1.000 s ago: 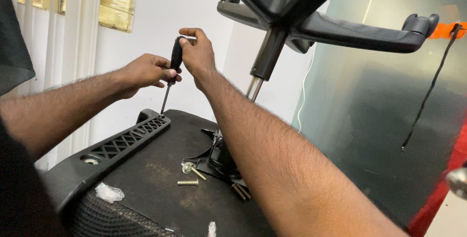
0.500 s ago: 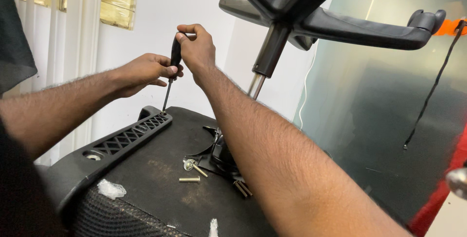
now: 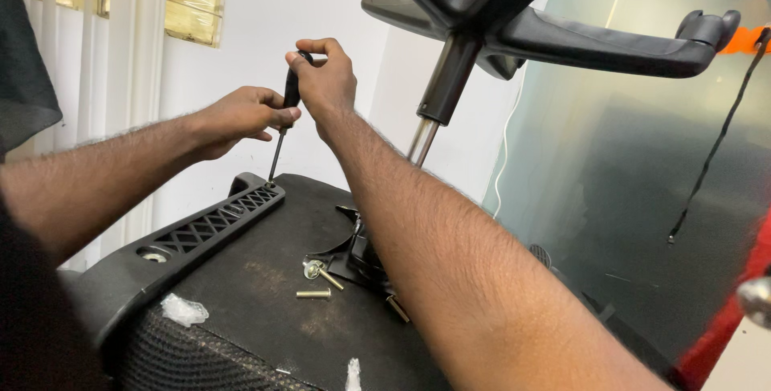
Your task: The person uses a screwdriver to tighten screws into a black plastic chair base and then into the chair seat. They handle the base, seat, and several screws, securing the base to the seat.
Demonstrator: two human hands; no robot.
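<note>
An office chair lies upside down, its black seat underside facing up. My right hand grips the top of a black-handled screwdriver. My left hand pinches the same handle lower down. The thin shaft runs down to its tip at the far end of a black lattice armrest bracket on the seat's left edge. Two loose brass bolts lie on the seat near the black mechanism at the base of the gas cylinder.
The chair's star base spreads overhead with a caster socket at the right. A frosted glass panel stands to the right, with a dangling black cord. White scraps lie on the seat. A white wall and window are behind.
Both hands have stayed on the screwdriver; the view shifted slightly and the hands sit a little lower with the tip still at the bracket's end.
</note>
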